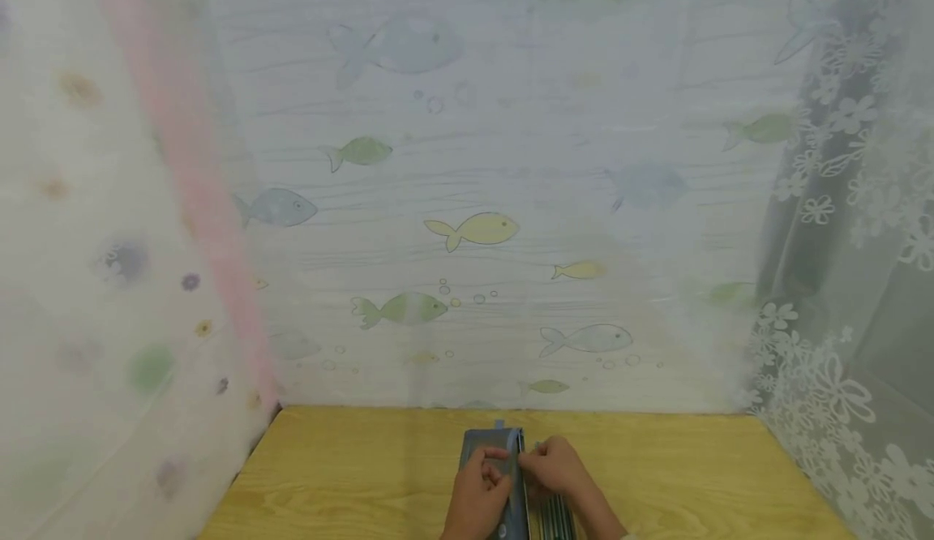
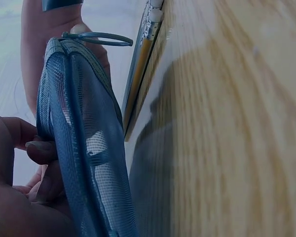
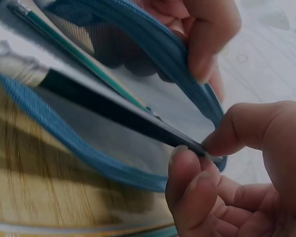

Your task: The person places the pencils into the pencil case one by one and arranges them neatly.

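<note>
A blue pencil case (image 1: 473, 439) with mesh sides and a zipper stands on the table, its mouth unzipped in the right wrist view. My left hand (image 1: 478, 491) holds its side, fingers curled at the zipper edge (image 3: 155, 39). At the mouth, my right hand (image 1: 560, 469) pinches the end of a dark pencil (image 3: 103, 102) between thumb and fingers. This pencil lies slanted within the opening, its metal ferrule toward the far end. A green pencil (image 3: 81, 57) is inside the case. A zipper pull (image 2: 101, 37) sticks out at the case's end.
Several pencils (image 1: 556, 517) lie on the wooden table (image 1: 350, 475) to the right of the case, beneath my right forearm. Fish-patterned sheeting (image 1: 467, 345) hangs behind the table. Flowered curtains (image 1: 146, 313) hang at the sides.
</note>
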The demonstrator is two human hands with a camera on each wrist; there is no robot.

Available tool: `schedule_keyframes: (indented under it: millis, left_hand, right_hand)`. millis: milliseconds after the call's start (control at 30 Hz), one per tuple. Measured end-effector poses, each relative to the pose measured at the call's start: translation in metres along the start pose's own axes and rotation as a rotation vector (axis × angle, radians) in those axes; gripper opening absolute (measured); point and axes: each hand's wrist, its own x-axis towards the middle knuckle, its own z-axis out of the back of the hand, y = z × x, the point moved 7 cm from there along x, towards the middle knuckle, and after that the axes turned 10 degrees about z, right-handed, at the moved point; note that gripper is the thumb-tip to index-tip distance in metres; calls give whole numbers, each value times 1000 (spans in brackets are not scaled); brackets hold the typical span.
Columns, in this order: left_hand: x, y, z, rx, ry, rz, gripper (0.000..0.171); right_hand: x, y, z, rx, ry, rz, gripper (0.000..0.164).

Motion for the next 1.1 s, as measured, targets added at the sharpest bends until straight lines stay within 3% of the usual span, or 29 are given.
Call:
schedule_keyframes:
  millis: [567,833,1100]
  left_hand:
    - [4,1,4,-22,-26,10,35]
    - [6,5,3,-34,-21,3,34]
    - [7,5,3,-24,-11,4,31]
  right_hand:
    - [9,-3,-15,82,1,-80,21]
    - [6,-1,-15,129,18,-28,24]
    - [1,-1,-1,20,-4,-25,26]
